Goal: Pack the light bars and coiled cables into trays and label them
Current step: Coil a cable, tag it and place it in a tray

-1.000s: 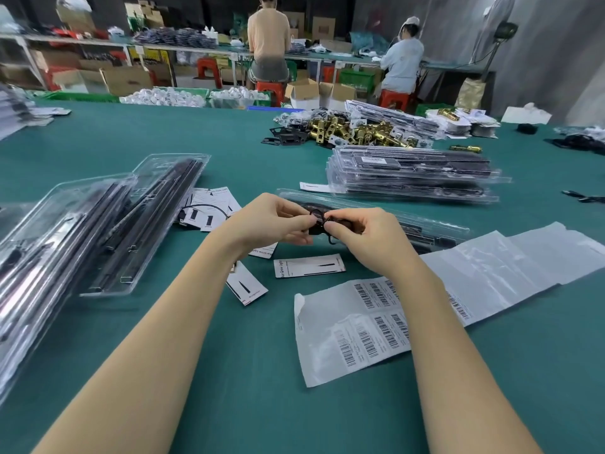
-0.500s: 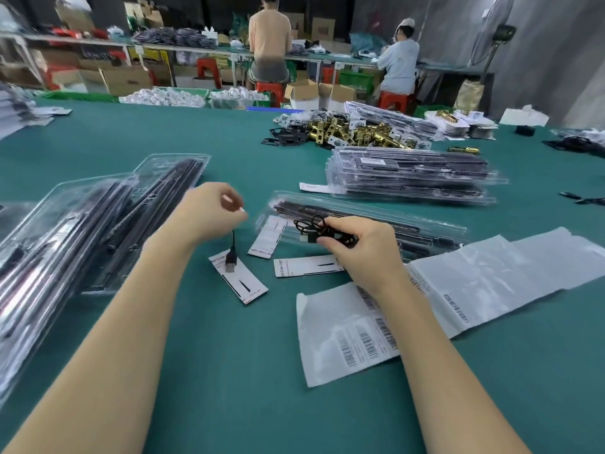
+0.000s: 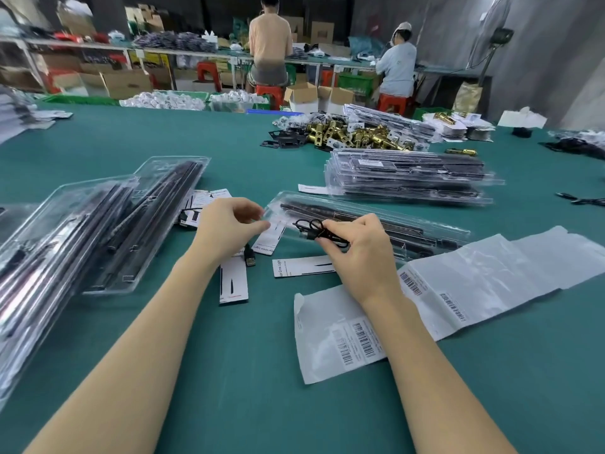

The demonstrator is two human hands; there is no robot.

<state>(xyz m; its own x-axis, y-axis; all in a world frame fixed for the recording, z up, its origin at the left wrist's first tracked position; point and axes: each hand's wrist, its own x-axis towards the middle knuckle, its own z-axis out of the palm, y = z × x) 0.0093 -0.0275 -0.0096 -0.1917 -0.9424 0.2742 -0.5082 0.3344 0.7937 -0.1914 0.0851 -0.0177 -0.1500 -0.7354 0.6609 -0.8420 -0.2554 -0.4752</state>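
Nearest, our right hand [image 3: 355, 253] pinches a coiled black cable [image 3: 316, 231] at frame centre over the clear plastic tray [image 3: 435, 232]; our left hand [image 3: 229, 229], fingers curled, holds its black USB end [image 3: 249, 257]; packed trays [image 3: 409, 175] stack beyond.

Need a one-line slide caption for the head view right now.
Right hand grips the coiled black cable over an open tray; left hand pinches its USB end.

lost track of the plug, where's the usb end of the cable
Head view, centre: the usb plug hangs under the left hand, just above the card.
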